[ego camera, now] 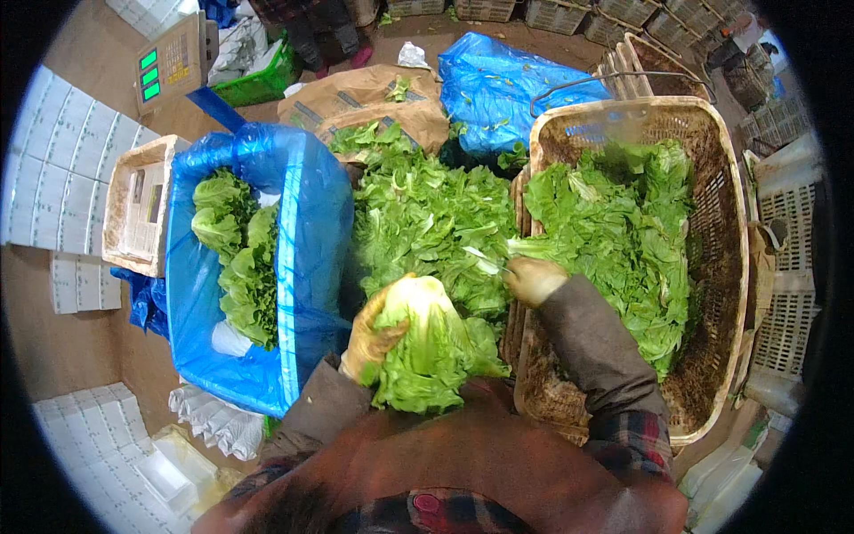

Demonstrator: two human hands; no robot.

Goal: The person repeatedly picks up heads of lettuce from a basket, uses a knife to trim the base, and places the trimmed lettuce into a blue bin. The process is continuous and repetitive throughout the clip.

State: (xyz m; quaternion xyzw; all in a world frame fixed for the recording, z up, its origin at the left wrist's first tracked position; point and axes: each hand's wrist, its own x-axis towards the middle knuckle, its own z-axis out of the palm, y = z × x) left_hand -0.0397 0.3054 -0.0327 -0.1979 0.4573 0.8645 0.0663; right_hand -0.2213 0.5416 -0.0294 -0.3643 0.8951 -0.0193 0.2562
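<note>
My gloved left hand [375, 334] grips a head of leafy green lettuce [430, 347], its pale stem end tilted up. My right hand [534, 279], gloved too, is closed around what looks like a small knife, with a narrow bright blade [486, 261] pointing left. The blade lies over a heap of loose lettuce leaves [434, 207] in front of me. To the right, a dirty plastic crate [717, 267] holds many lettuce heads or leaves [620, 267]. On the left, a container lined with blue plastic film [317, 200] has several lettuce heads [243, 267] inside.
A scale display [170, 67] rises behind the lined container. Beyond the leaves lie brown paper [367, 100] and a blue plastic sheet [507, 87]. White foam boxes [67, 167] are stacked at left. Another person's legs [320, 33] show at the top, near a green crate [257, 83].
</note>
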